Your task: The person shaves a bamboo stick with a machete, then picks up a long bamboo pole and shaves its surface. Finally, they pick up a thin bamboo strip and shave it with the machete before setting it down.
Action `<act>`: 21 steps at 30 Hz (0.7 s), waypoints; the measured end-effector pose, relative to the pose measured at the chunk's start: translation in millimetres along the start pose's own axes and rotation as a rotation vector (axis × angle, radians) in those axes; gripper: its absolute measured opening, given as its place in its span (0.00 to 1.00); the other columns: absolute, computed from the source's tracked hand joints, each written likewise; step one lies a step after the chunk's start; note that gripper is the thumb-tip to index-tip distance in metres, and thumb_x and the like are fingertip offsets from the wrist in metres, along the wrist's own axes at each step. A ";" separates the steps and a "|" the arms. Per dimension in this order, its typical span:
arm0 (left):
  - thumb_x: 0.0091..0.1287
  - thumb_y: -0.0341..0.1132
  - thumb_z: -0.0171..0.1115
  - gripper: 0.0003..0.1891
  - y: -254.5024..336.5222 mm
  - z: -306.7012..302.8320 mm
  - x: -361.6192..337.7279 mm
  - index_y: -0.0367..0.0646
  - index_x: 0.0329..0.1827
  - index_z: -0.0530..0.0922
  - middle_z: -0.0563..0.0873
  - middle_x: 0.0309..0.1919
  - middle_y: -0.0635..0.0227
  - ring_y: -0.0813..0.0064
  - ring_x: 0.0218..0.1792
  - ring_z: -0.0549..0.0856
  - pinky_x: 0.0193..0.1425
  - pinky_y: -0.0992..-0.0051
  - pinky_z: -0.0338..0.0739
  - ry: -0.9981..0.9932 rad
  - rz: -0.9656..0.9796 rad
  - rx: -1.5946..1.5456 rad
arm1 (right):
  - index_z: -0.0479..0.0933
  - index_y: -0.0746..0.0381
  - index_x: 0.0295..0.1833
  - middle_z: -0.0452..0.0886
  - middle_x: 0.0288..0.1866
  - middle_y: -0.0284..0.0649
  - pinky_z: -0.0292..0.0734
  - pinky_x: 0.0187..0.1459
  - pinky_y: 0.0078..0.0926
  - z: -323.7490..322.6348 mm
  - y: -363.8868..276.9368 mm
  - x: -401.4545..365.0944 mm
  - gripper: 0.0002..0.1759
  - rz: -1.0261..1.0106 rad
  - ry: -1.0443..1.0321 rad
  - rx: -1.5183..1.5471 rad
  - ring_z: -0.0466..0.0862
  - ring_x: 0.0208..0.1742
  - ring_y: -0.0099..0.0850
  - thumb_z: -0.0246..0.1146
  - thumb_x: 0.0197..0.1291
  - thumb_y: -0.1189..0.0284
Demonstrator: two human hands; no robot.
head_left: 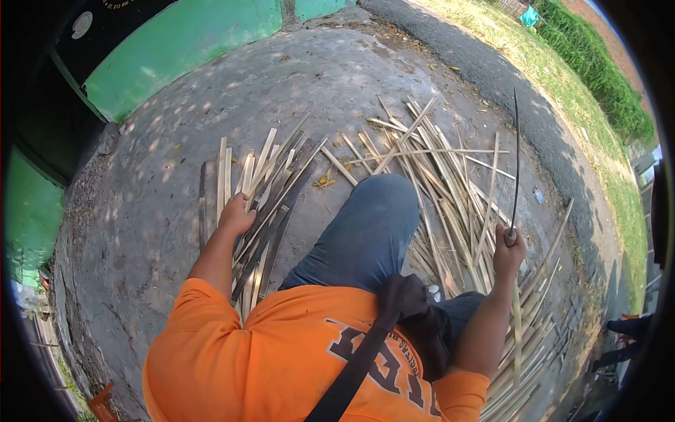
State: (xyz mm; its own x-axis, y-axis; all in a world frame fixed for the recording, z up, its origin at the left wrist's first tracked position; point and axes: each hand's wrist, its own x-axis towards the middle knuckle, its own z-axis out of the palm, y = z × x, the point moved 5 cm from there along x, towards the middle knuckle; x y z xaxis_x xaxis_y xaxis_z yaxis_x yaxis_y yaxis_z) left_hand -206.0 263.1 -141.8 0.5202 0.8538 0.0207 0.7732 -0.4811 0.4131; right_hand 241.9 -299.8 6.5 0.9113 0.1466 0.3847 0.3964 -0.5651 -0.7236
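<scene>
My right hand (509, 254) is closed round the handle of a long knife (517, 162). Its thin dark blade points up and away from me, seen nearly edge-on. On the other side, my left hand (238, 214) has its fingers curled at the edge of a pile of split bamboo strips (278, 183), some pale and some dark. The fingers seem to grip a pale bamboo strip (247, 172), partly hidden by the hand. A larger heap of pale bamboo strips (450, 183) lies criss-crossed beyond and to the right of my bent knee (380, 211).
More bamboo strips (527, 352) lie at the lower right, beside my right arm. Rough concrete (281, 84) stretches ahead to a green wall (190, 49). A dark asphalt path (478, 63) and grass (562, 105) run along the right. Part of another person (626, 337) shows at the right edge.
</scene>
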 end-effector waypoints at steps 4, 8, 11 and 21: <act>0.64 0.35 0.75 0.17 -66.2 70.2 -18.2 0.40 0.53 0.82 0.87 0.36 0.67 0.72 0.36 0.86 0.43 0.70 0.83 -0.206 -0.208 -0.260 | 0.77 0.65 0.32 0.72 0.22 0.31 0.67 0.32 0.27 3.6 -2.1 12.7 0.25 -0.024 -0.026 -0.073 0.68 0.28 0.22 0.74 0.68 0.55; 0.67 0.33 0.70 0.10 -127.3 114.0 -71.9 0.37 0.46 0.82 0.85 0.32 0.65 0.73 0.28 0.84 0.32 0.69 0.80 -0.337 -0.457 -0.315 | 0.75 0.64 0.30 0.69 0.22 0.28 0.63 0.31 0.25 -15.7 -21.4 30.5 0.25 -0.060 -0.030 -0.043 0.65 0.28 0.20 0.75 0.68 0.56; 0.68 0.33 0.68 0.07 -153.9 130.4 -100.5 0.39 0.41 0.81 0.84 0.28 0.64 0.73 0.26 0.84 0.28 0.68 0.78 -0.658 -0.534 -0.174 | 0.77 0.65 0.32 0.69 0.22 0.30 0.65 0.31 0.28 -33.8 -6.4 46.1 0.24 0.004 -0.109 -0.109 0.65 0.28 0.21 0.75 0.67 0.56; 0.67 0.40 0.72 0.11 -39.5 167.1 -46.1 0.41 0.37 0.84 0.86 0.25 0.63 0.68 0.24 0.86 0.30 0.64 0.81 -0.716 -0.428 -0.237 | 0.81 0.69 0.35 0.80 0.25 0.47 0.75 0.36 0.39 -28.6 47.6 19.9 0.23 0.236 -0.407 -0.444 0.76 0.27 0.35 0.78 0.54 0.59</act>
State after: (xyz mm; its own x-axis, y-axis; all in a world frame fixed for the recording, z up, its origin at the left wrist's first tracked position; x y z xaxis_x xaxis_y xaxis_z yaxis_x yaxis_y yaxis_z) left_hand -200.0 209.5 -311.2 0.3666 0.5828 -0.7252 0.9002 -0.0252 0.4348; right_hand 275.8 -347.0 -3.9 0.9722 0.2243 -0.0673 0.1758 -0.8890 -0.4228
